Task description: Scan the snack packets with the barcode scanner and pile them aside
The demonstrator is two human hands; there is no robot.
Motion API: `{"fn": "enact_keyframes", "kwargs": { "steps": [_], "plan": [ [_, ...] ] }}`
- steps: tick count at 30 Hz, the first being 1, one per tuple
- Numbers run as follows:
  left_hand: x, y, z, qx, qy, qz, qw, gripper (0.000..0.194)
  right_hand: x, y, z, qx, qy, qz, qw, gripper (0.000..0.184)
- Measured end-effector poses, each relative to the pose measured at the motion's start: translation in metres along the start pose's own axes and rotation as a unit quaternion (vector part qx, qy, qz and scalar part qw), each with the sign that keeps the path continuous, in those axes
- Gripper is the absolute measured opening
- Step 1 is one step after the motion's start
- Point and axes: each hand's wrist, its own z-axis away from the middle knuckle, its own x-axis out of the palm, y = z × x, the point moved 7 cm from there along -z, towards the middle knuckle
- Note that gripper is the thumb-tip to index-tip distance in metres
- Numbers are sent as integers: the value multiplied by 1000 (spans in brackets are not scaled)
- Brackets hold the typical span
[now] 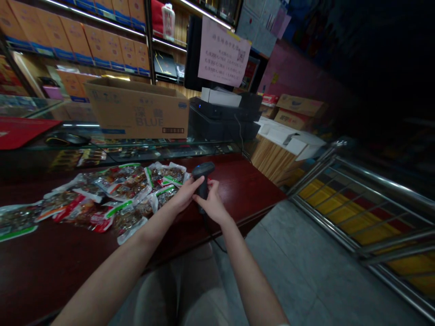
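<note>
A black handheld barcode scanner (203, 171) stands upright over the dark red counter (251, 181). My right hand (212, 203) is wrapped round its handle. My left hand (185, 194) touches the scanner's left side with its fingers curled against it. Just left of my hands lies a heap of several clear snack packets (125, 190) with green, red and white edges, spread along the counter. A cable (212, 237) hangs down from the scanner below my right wrist.
A glass counter carries a large cardboard box marked BLUE (136, 108), a black mouse (66, 138) and a red mat (20, 131). A black register with a pink notice (224, 50) stands behind. Shelves of orange boxes line the back. A metal railing (367, 181) runs at right.
</note>
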Motion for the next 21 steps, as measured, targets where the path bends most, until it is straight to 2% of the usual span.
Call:
{"fn": "enact_keyframes", "kwargs": {
  "steps": [2,4,5,6,9,10,13,16,18,21],
  "plan": [
    [-6,13,5,4,29,27,999,45,3,-13,4,-24,-34,34,999,49],
    [-13,27,13,-2,35,42,999,46,-3,-19,5,-33,-70,48,996,34],
    [-17,35,17,-6,28,46,999,48,-11,-18,3,-32,-75,57,995,28],
    [-20,42,21,-13,13,43,999,51,-22,-16,-1,-31,-55,77,995,25],
    [-32,62,33,-17,-42,28,999,59,-65,3,-20,2,79,179,981,43],
    [-35,66,35,-16,-55,21,998,60,-72,13,-26,24,96,223,970,54],
    [-46,68,38,-26,-68,-18,997,58,-71,33,-46,66,81,364,926,83],
    [-58,60,34,-34,-56,-47,997,53,-63,42,-61,83,55,450,887,91],
    [-66,52,30,-42,-49,-48,997,52,-65,44,-69,94,57,439,892,84],
    [-76,39,28,-59,-43,-53,996,56,-72,45,-80,82,78,284,952,64]
  ]
}}
